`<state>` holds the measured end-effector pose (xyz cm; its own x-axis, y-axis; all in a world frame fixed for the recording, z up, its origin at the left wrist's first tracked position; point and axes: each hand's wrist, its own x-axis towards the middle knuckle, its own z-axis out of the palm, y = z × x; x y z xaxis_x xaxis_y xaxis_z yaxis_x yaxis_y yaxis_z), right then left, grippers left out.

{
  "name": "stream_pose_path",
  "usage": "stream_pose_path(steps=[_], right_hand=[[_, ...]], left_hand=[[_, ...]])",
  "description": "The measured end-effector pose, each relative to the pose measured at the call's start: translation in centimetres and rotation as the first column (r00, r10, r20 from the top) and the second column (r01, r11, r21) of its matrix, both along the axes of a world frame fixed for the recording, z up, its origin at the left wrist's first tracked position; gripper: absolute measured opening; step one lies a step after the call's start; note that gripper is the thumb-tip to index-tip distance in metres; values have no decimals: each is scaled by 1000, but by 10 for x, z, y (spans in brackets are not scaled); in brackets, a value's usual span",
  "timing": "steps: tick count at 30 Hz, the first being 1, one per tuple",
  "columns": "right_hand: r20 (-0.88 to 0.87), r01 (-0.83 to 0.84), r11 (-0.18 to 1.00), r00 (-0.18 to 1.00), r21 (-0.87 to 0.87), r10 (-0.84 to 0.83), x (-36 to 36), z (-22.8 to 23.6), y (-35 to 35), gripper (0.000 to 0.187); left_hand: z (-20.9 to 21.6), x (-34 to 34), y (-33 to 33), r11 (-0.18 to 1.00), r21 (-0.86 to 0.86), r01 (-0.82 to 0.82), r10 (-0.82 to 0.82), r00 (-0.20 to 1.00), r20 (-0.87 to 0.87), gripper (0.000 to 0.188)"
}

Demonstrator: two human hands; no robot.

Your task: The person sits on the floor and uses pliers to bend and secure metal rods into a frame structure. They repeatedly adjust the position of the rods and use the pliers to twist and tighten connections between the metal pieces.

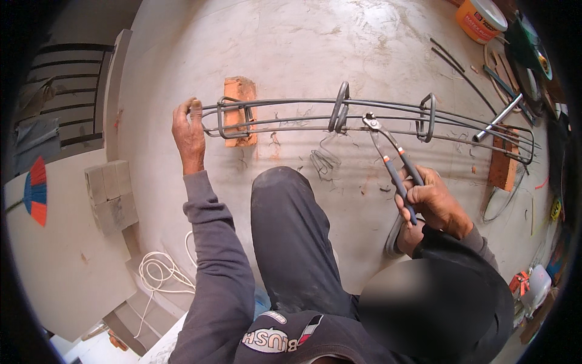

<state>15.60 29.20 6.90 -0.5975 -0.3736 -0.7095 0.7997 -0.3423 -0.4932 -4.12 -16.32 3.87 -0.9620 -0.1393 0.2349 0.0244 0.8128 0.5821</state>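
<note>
Dark grey steel rods, joined by squarish loops into a long open cage [339, 109], are partly covered at the left end by the left hand [190, 134], by which they are gripped; some of its fingertips are hidden. Blue-grey-handled metal pliers [394, 176] are grasped in the right hand [431, 197], their head set at the near rods just right of the middle loop; whether anything is bitten there cannot be made out. At the lower right, much of the floor [291, 57] is blocked by a large dark shape [479, 303], partly blurred. The near middle is filled by a dark-trousered knee [291, 224].

The cage is supported above the floor by an orange brick [238, 91] at the left and another orange brick [502, 167] at the right. Beside the right end, a shiny metal tube [498, 118] is seen; thin grey bent wire [327, 161] is scattered nearer. An orange bucket [481, 21] is placed far right.

The cage's long axis is laid left to right, its right end slanted slightly nearer.
</note>
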Motion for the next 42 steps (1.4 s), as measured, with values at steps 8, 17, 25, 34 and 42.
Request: stream_pose_path(steps=[8, 17, 25, 34, 42], right_hand=[[63, 245, 941, 969, -232, -237, -11, -6, -14, 30], [87, 190, 979, 979, -76, -184, -20, 16, -14, 30], [-86, 119, 976, 991, 184, -105, -16, 4, -21, 31], [-84, 138, 982, 988, 127, -128, -45, -24, -75, 24], [-78, 312, 929, 950, 197, -303, -50, -23, -64, 20]], left_hand=[[4, -13, -27, 958, 92, 272, -281, 954, 104, 30], [14, -10, -28, 931, 172, 322, -339, 937, 86, 19], [11, 5, -20, 936, 160, 312, -316, 949, -3, 19], [7, -2, -12, 927, 159, 340, -344, 939, 0, 19], [3, 2, -11, 927, 190, 323, -329, 944, -2, 20]])
